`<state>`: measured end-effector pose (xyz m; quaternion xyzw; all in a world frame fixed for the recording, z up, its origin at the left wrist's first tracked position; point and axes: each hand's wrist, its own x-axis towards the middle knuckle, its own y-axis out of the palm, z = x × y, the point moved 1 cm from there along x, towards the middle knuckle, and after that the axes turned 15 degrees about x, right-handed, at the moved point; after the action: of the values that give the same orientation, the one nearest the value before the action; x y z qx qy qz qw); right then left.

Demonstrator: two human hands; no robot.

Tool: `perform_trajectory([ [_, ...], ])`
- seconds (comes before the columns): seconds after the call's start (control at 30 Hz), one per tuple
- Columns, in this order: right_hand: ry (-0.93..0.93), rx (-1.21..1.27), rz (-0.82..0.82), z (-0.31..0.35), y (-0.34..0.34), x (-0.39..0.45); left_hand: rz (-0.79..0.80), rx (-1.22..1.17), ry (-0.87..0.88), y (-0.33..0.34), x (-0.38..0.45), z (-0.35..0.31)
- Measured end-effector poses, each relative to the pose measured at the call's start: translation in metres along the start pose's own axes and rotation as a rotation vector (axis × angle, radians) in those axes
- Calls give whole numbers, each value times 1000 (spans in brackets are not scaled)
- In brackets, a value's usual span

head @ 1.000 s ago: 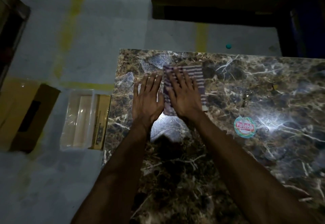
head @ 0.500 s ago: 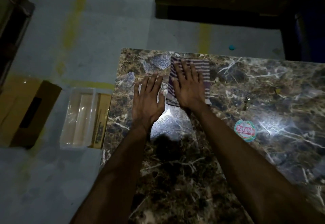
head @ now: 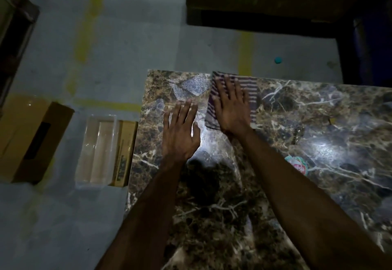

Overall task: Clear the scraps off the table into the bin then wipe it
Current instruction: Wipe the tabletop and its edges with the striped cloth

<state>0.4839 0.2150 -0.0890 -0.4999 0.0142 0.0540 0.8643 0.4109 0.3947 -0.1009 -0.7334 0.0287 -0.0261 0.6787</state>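
A dark marble-patterned table fills the lower right of the head view. My right hand lies flat with straight fingers on a folded striped cloth, pressing it to the tabletop at the far edge. My left hand rests flat on the bare marble just left of the cloth, fingers spread. A round red-and-green sticker shows on the table beside my right forearm. A small dark scrap lies right of the cloth.
On the grey floor left of the table sit a clear plastic tray with a tan box beside it, and an open cardboard box. A small teal object lies on the floor beyond the table. Dark furniture stands at the back.
My right hand has pushed the cloth away from me to the table's far edge. My left hand has stayed in place on the marble.
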Motion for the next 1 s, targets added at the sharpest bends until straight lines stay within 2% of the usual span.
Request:
perform_trajectory([
  [0.1,-104,4,59,17,11,-9,6,-28,-3,1,1,0],
  [0.2,-184,-12,124,0,9,-45,11,-23,10,0,1,1],
  [0.3,-128,-4,111,-29,-8,-56,-26,30,-4,-6,14,0],
  [0.37,-45,-13,48,-39,-15,-39,-49,62,-36,-11,29,-5],
  [0.43,17,-23,-13,-36,-16,-13,-50,72,-76,-13,45,-13],
  [0.53,21,-12,-7,-19,-6,20,-49,94,-146,-5,57,-18],
  [0.67,-102,-14,47,-1,10,11,-72,66,-140,-1,58,-19],
  [0.8,-222,-68,147,-19,4,-31,-65,20,-86,0,62,-18],
  [1.0,25,-21,11,-37,-17,-10,-1,-24,-40,5,63,-18],
])
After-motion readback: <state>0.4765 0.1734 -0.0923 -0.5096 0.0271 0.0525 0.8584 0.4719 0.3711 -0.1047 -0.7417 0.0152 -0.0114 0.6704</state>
